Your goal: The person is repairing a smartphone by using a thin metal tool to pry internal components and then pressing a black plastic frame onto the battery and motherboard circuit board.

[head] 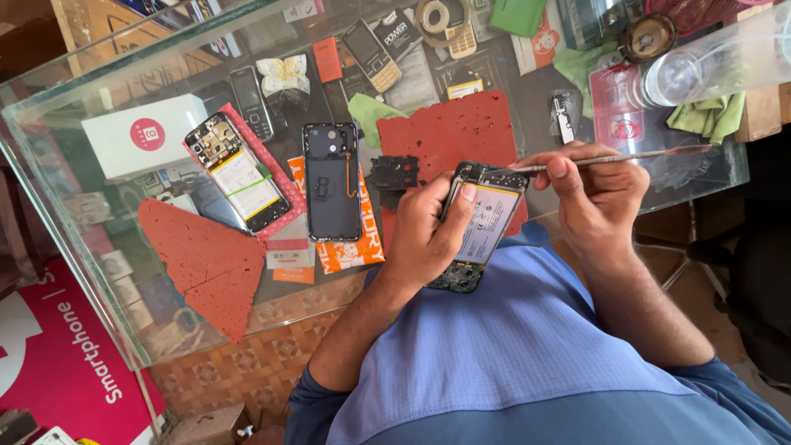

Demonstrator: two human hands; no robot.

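Observation:
My left hand (428,235) grips an opened smartphone (486,216) with its back off, battery and circuit board showing, held against my blue shirt at the glass counter's near edge. My right hand (595,194) pinches a thin metal tool (626,156), a pair of tweezers or a pry tool, whose tip touches the phone's top end near the camera area. A black plastic inner cover (394,175) lies just left of my left hand, by a red foam mat (449,132).
On the glass counter (49,165) lie a second opened phone (237,171), a dark phone back cover (331,181), a white box (144,136), old keypad phones (371,53), a tape roll (441,16), green cloths (709,115) and a clear plastic jar (709,62).

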